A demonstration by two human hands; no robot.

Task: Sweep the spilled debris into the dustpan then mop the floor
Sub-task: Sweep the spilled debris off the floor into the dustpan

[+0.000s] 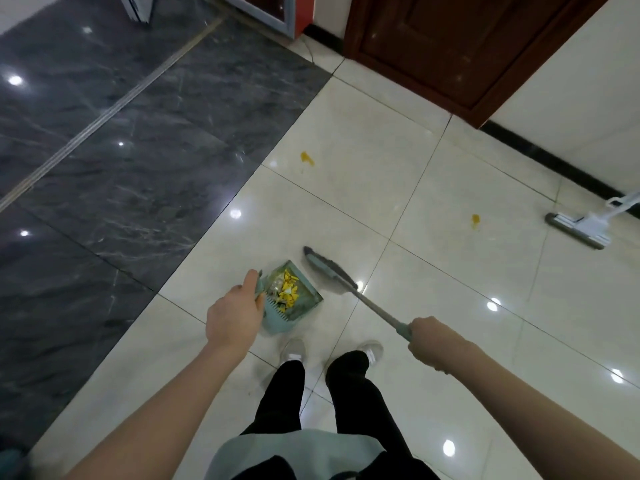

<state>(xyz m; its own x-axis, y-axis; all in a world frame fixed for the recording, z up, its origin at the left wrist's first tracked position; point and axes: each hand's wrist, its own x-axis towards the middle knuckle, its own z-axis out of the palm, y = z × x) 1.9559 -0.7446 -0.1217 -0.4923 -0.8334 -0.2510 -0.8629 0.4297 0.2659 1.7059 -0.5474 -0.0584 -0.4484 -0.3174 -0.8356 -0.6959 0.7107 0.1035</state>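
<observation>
A pale green dustpan rests on the cream tile floor just ahead of my feet, holding yellow and white debris. My left hand grips the dustpan's handle at its left side. My right hand is closed around the grey broom handle; the broom head lies on the floor right beside the dustpan's open edge. Two orange stains mark the tiles farther out. A white flat mop lies on the floor at the far right.
Dark marble flooring covers the left half. A brown wooden door and a white wall with black skirting stand at the back right. My feet in pale shoes stand behind the dustpan.
</observation>
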